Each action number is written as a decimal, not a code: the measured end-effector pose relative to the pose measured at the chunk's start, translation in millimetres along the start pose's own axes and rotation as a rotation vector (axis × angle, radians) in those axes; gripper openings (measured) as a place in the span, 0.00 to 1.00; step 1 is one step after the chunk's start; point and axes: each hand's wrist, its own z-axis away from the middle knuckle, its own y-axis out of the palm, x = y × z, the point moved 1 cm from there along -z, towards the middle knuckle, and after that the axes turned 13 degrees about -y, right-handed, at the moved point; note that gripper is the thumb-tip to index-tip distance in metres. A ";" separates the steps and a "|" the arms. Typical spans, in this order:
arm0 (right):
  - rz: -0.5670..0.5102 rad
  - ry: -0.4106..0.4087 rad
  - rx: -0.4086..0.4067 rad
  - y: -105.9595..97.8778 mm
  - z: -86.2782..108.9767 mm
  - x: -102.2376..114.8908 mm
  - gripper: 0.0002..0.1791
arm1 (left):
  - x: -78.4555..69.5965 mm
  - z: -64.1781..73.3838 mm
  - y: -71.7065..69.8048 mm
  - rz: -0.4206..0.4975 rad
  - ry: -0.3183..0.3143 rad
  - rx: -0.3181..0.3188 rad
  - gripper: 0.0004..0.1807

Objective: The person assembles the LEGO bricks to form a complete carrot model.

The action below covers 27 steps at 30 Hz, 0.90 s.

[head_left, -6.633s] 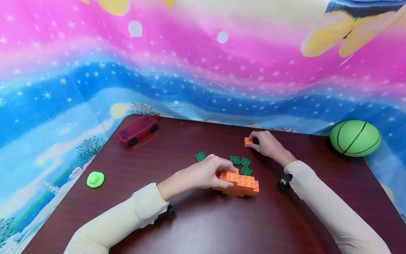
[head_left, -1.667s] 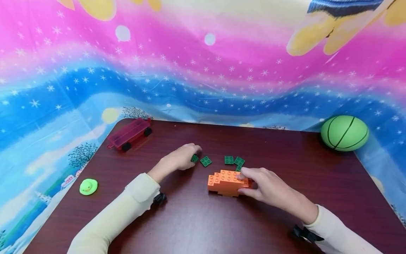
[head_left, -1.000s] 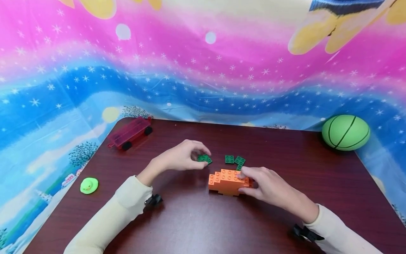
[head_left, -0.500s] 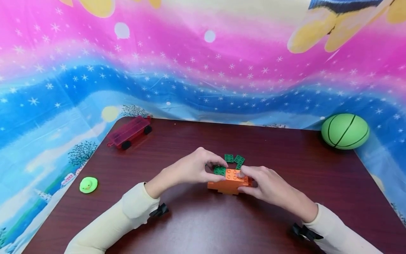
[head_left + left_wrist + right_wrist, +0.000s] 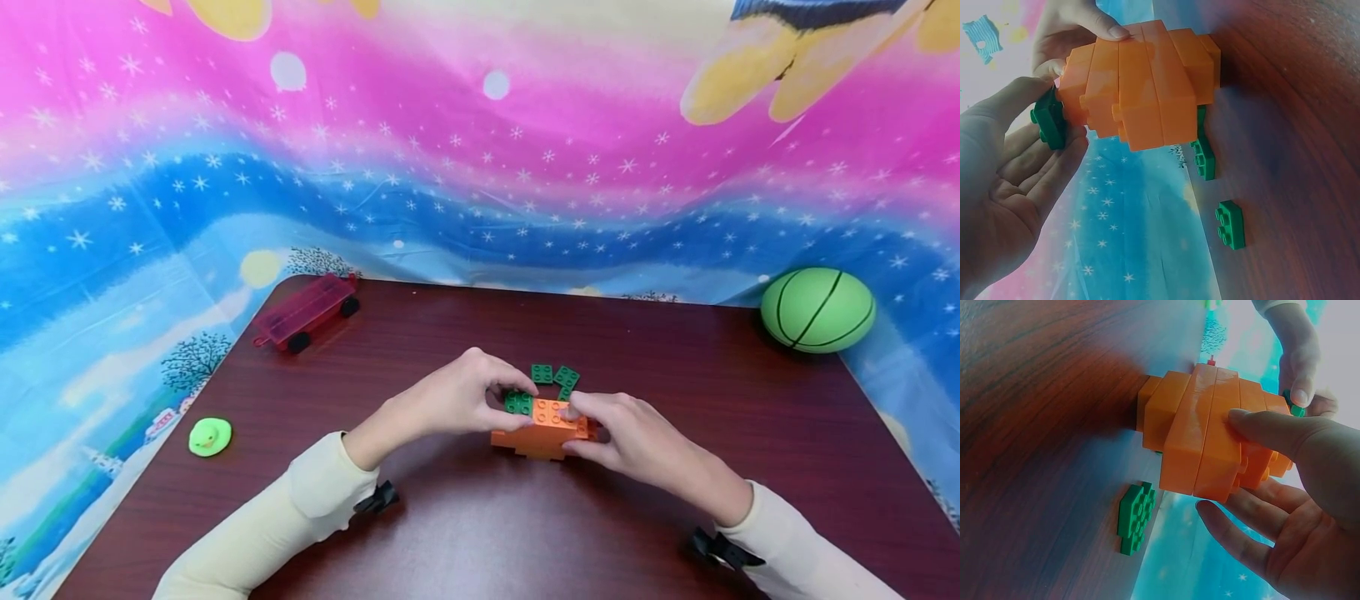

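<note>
An orange building-block structure (image 5: 543,440) stands on the table, stepped at its ends, with studs on top. My left hand (image 5: 459,393) pinches a green building block (image 5: 1052,117) between thumb and fingers against the studded left top of the structure. In the head view, my fingers partly cover this green block. My right hand (image 5: 637,437) grips the right end of the structure. The right wrist view shows that thumb (image 5: 1260,425) pressed along the orange side and the fingers behind. Loose green blocks (image 5: 542,374) lie just behind the structure.
Another green block (image 5: 1230,225) lies on the table in the left wrist view. A translucent red toy wagon (image 5: 309,312) stands at the back left. A lime-green toy duck (image 5: 209,437) sits by the left edge. A green ball (image 5: 817,310) rests at the back right corner.
My left hand has taken up a green block and carried it right onto the orange structure, staying there this last half second. Earlier it held the structure; my right hand, then on a farther orange block, now does.
</note>
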 end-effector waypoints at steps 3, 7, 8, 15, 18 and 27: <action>0.000 0.001 0.003 0.0 -0.1 0.1 0.17 | 0.6 0.0 0.6 -0.001 0.005 -0.007 0.14; -0.001 0.001 0.005 0.0 0.0 0.3 0.17 | 1.2 -0.2 1.3 0.001 0.001 -0.013 0.14; -0.002 0.001 0.005 0.0 0.0 0.3 0.17 | 1.2 -0.3 1.3 0.001 -0.001 -0.013 0.14; 0.000 -0.007 0.002 0.3 -0.4 -0.2 0.17 | -0.4 -0.8 1.8 0.003 -0.015 -0.016 0.14; 0.004 -0.011 -0.003 0.2 -0.7 -0.4 0.17 | -1.0 -1.3 3.8 -0.007 -0.017 -0.014 0.14; -0.007 -0.004 0.003 0.5 -0.4 -1.5 0.17 | 0.4 -2.5 6.4 -0.013 -0.009 -0.031 0.15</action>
